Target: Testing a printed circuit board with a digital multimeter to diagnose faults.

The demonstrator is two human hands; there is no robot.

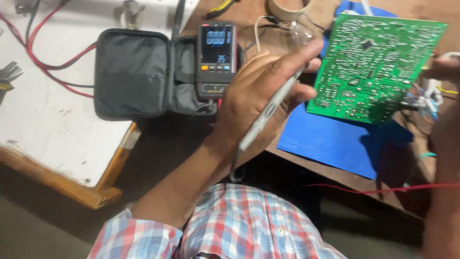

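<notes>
1. Left hand [261, 91] is wrapped around a slim grey probe [268, 112], pen-style, thumb and fingers closed on the barrel. I'm holding it slanted so the tip points up toward the left edge of the green circuit board [376, 67]. The tip itself is blurry and sits behind my fingers, so I can't say if it's touching the board or just beside it.
2. Right hand [443, 67] is at the board's right edge, propping it up tilted with the solder side facing me, which is how I can see the joints. Most of that hand is cut off by the frame and in shadow, so I can't tell how it's gripping.
3. Board hangs in the air above the blue mat [335, 144], which lies near the front edge of the wooden bench [364, 184].
4. Multimeter [216, 60] is propped in its open grey pouch [136, 72], straddling the gap between the white tabletop [43, 124] and the bench, screen lit and facing me so I can glance at it.
5. Red leads [52, 67] trail across the white tabletop's back part. Another red wire [383, 189] crosses the bench's front edge; where it goes is hidden.
6. Some wires on the board's right side are too blurred to sort out.
</notes>
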